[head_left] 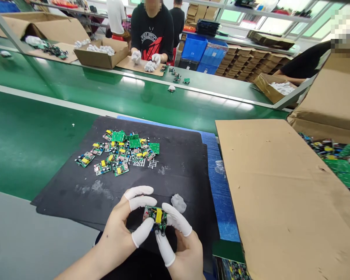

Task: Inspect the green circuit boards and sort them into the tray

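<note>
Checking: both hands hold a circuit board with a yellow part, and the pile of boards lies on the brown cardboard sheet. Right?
Not quite: the head view shows the pile of boards on the black mat, not the brown cardboard sheet. The left hand and right hand do hold a circuit board with a yellow part.

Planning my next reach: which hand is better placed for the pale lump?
Probably the right hand: its fingers are nearer the pale lump; the left hand is farther. Both hold a circuit board.
</note>
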The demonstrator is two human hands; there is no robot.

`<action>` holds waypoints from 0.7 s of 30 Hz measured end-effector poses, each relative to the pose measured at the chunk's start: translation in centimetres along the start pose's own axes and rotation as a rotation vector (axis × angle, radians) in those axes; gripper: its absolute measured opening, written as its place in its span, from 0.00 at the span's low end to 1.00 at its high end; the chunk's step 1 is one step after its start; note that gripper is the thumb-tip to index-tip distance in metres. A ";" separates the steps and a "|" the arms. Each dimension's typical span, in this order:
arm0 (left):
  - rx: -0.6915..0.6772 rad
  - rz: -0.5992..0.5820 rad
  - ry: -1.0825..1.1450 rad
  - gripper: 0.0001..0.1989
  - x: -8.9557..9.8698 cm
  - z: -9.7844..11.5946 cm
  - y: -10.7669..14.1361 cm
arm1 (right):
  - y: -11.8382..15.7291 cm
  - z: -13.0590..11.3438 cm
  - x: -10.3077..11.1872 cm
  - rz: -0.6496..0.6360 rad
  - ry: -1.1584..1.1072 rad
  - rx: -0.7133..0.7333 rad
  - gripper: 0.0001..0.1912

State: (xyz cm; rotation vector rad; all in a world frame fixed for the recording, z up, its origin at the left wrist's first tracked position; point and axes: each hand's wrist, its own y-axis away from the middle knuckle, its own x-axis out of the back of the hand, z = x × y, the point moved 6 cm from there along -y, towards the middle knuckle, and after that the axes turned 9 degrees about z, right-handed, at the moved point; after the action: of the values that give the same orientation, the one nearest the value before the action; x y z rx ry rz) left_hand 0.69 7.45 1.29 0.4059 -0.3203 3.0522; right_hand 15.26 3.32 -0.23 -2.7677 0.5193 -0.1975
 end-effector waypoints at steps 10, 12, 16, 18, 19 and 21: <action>-0.304 0.073 -0.162 0.15 1.0 2.2 -0.2 | -0.3 -1.0 -0.1 -0.025 0.043 0.044 0.28; -0.327 0.080 -0.185 0.14 1.0 2.4 -0.2 | -0.3 -1.1 -0.2 -0.054 0.082 0.068 0.29; -0.399 0.102 -0.236 0.13 1.2 2.9 -0.1 | -0.4 -1.7 -0.3 -0.095 0.108 0.133 0.32; -0.431 0.118 -0.252 0.12 1.3 3.1 -0.1 | -0.5 -1.9 -0.4 -0.105 0.120 0.144 0.33; -0.443 0.125 -0.258 0.12 1.3 3.2 -0.1 | -0.5 -2.0 -0.4 -0.108 0.126 0.146 0.33; -0.451 0.134 -0.258 0.11 1.4 3.2 -0.1 | -0.4 -2.0 -0.3 -0.102 0.131 0.145 0.33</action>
State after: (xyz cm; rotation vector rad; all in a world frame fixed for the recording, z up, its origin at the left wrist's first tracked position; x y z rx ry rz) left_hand 0.18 6.89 4.69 0.7677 -1.0581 2.9165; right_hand 14.70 3.26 1.74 -2.6528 0.3788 -0.4257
